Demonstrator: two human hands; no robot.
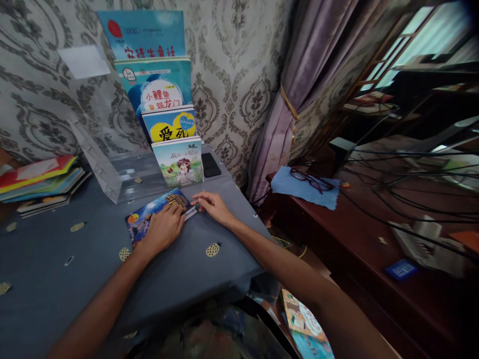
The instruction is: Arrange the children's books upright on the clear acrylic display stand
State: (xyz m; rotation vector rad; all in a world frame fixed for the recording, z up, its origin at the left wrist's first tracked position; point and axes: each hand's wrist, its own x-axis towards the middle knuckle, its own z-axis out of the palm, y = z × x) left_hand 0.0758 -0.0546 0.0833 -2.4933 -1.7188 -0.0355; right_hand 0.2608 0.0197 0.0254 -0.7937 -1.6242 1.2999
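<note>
A small dark-blue book with gold lettering lies flat on the cloth-covered table. My left hand rests over it, palm down with the fingers laid out flat, hiding part of the cover. At the book's right edge is my right hand, its thumb and fingers drawn together around something small that I cannot make out. Just below those fingertips a narrow whitish strip shows beside the book. Behind the hands, a clear tiered stand carries several upright picture books in its right-hand column.
A black phone lies right of the stand. Stacked books sit at the far left. Across a gap, a dark red desk bears glasses on a blue cloth and tangled cables. More books are low at the right.
</note>
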